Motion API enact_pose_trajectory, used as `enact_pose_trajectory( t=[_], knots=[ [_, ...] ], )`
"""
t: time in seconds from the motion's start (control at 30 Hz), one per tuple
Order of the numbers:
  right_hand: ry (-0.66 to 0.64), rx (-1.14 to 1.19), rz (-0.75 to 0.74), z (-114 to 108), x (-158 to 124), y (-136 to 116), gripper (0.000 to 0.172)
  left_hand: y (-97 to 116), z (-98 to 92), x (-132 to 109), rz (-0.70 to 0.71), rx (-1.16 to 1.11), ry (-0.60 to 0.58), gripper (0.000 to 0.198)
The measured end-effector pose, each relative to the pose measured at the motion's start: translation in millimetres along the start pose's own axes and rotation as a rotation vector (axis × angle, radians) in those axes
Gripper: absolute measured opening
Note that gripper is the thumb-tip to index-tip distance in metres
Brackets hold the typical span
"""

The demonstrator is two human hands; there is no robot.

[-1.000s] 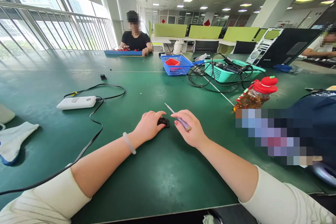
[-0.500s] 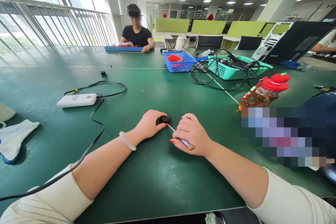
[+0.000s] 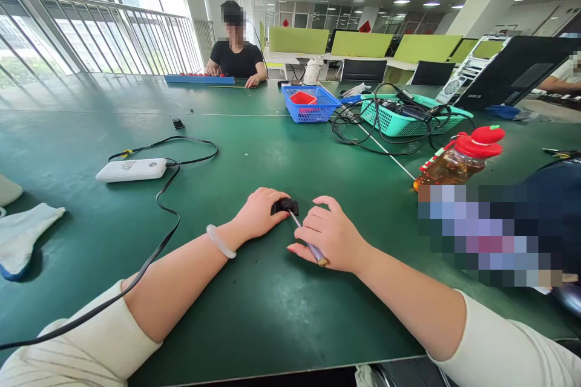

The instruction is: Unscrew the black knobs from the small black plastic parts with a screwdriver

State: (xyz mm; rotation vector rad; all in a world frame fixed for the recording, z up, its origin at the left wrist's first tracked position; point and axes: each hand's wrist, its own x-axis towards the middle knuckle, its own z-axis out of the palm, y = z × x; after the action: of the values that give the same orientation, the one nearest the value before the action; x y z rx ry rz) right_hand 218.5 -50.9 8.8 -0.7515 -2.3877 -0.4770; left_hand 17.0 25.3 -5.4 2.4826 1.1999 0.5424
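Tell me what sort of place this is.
Probably an open-plan office used for small electronics work: partitioned desks, a basket of cables, a screwdriver in the right hand at a black part under the left hand.

The table [image 3: 272,314] is dark green with a thin white line across it. The small part [image 3: 287,204] is black. The screwdriver [image 3: 313,249] has a purple see-through handle and a silver shaft. The bracelet [image 3: 221,240] is milky white, and the sleeves [image 3: 82,344] are cream with faint thin stripes. The power bank [image 3: 131,169] is white and its cable [image 3: 170,236] is black. The blue basket [image 3: 308,116] holds a red box [image 3: 303,98], and the other basket [image 3: 394,126] is teal. The bottle [image 3: 458,160] has a red cap over amber liquid. The cloth [image 3: 22,239] is white with a blue edge
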Motion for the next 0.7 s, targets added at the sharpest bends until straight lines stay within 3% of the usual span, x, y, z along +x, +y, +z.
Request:
enact_pose_trajectory(
  t=[0.13,0.7],
  knots=[
    [-0.045,-0.040,-0.018,0.5,1.6,-2.9,0.029,-0.2,0.1,0.2,0.005,0.003,-0.001,0.033],
    [0.049,-0.024,0.041,-3.6,2.8,-3.5,0.025,0.6,-0.1,0.2,0.003,0.023,-0.012,0.036]
  ],
)
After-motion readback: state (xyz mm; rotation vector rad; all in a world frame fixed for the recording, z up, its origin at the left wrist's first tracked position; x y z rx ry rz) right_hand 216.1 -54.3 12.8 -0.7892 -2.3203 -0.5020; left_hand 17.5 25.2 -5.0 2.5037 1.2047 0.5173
